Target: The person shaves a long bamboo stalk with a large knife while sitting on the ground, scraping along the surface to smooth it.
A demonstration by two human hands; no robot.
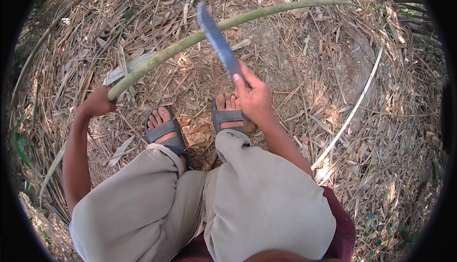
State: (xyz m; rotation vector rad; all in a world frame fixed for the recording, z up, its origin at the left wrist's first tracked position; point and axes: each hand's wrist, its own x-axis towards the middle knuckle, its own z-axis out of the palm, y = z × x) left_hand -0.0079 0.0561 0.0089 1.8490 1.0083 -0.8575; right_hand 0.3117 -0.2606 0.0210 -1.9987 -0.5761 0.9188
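My left hand (97,102) is wrapped round the near end of a long green bamboo pole (173,49). The pole runs up and to the right in an arc, thinning toward its far tip. My right hand (253,95) grips the handle of a machete (215,37), most of the handle hidden by my fingers. Its dark, slightly blurred blade points up and to the left and overlaps the pole from my viewpoint. Whether the blade touches the pole I cannot tell.
Dry leaves and split stalks (295,57) litter the ground. A pale thin strip (354,107) lies to the right. My sandalled feet (166,131) stand close below the pole. Cut stems (409,0) are piled at the far right, and more thin stalks (40,38) curve along the left.
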